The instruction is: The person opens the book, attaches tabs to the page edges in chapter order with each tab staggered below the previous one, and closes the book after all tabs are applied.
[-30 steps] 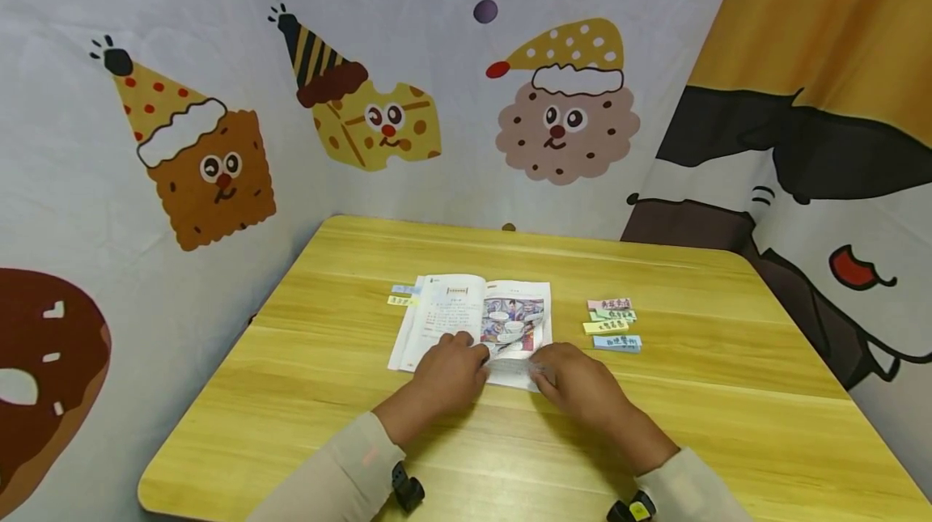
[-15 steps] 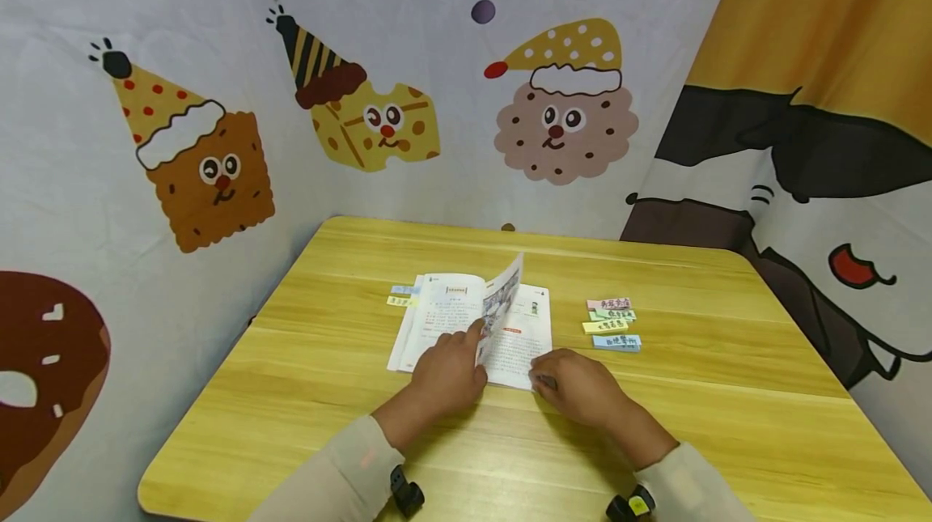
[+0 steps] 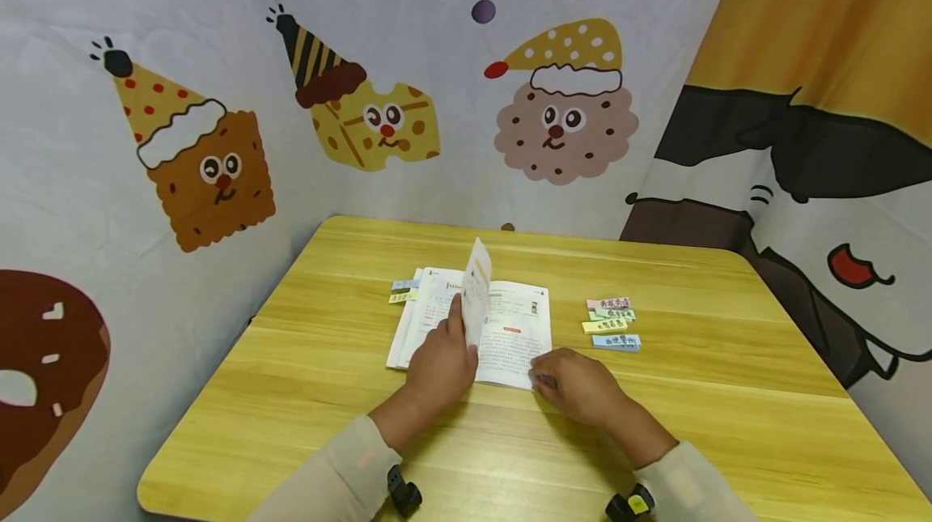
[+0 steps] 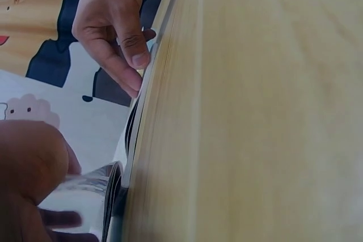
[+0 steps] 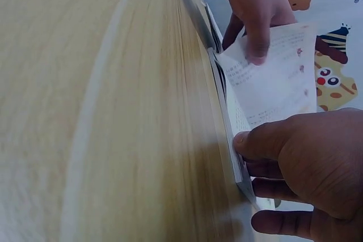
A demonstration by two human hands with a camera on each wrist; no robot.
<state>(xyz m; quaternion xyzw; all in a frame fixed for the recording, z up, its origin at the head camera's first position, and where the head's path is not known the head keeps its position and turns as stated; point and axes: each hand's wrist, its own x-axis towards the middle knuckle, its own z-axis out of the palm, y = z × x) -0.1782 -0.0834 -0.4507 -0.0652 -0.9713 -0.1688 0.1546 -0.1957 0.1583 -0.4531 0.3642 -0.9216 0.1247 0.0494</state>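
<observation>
An open book (image 3: 513,352) with printed pages lies on the table. One page (image 3: 476,295) stands nearly upright near the spine. My left hand (image 3: 440,360) has this page between its thumb and fingers; in the right wrist view the thumb lies on the page's (image 5: 278,77) near face and a finger shows behind it. At the book's lower right corner is my right hand (image 3: 578,384), its thumb and fingers pinching the edge. In the left wrist view the right hand (image 4: 113,26) shows with thumb and finger close together at the book's edge.
Blue and yellow paper tabs (image 3: 403,295) stick out from the book's left side. Right of the book lie several coloured paper strips with handwriting, among them a blue strip (image 3: 616,342). The wooden table (image 3: 335,401) meets a printed cloth (image 3: 451,198) behind and at both sides.
The page has lifted from the right side and swung left to nearly upright, uncovering a text page. My left hand has shifted slightly left with its index finger raised; the right hand stays at the corner.
</observation>
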